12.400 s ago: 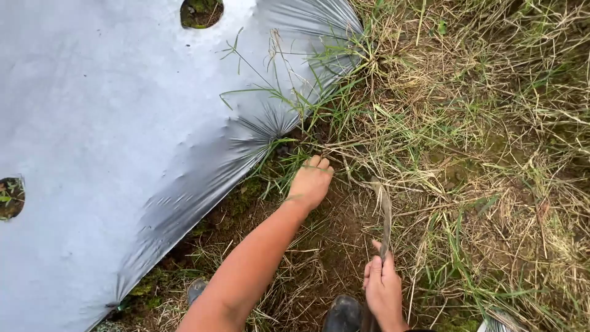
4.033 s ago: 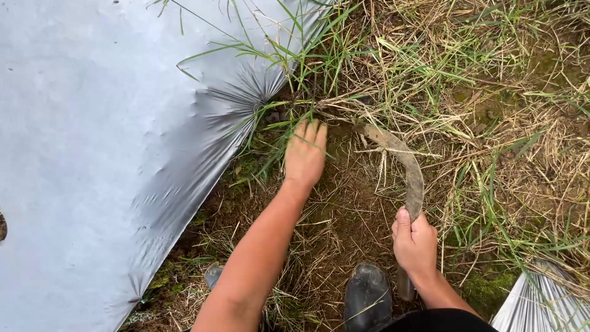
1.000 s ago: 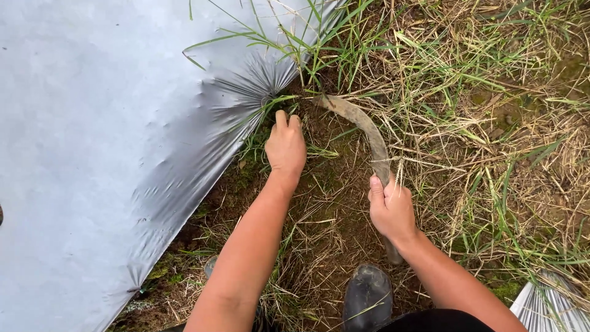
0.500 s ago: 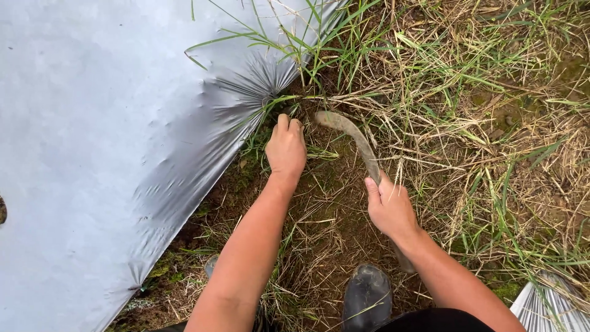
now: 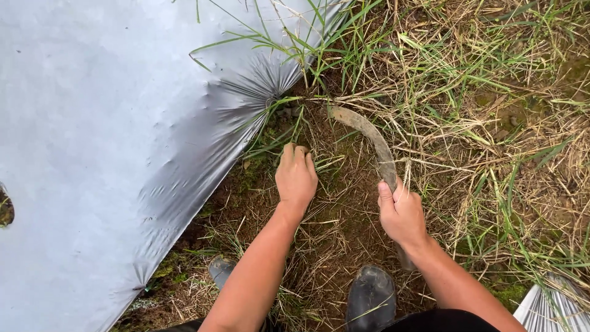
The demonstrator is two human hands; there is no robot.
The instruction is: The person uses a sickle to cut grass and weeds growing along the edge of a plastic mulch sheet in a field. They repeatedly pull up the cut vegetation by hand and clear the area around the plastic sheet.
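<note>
Now right hand (image 5: 401, 212) clamped on sickle (image 5: 369, 132); left hand (image 5: 295, 178) closed on grass (image 5: 307, 161) beside silver sheet (image 5: 92, 154).

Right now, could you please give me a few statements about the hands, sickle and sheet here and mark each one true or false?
1. The right hand grips the sickle by its handle. True.
2. The left hand rests on the sheet. False: it is down in the grass on the soil, beside the sheet's edge.
3. The sickle's blade curves toward the sheet's edge. True.
4. The sheet lies right of both hands. False: it lies to their left.
5. A dark boot shows between the forearms. True.
</note>
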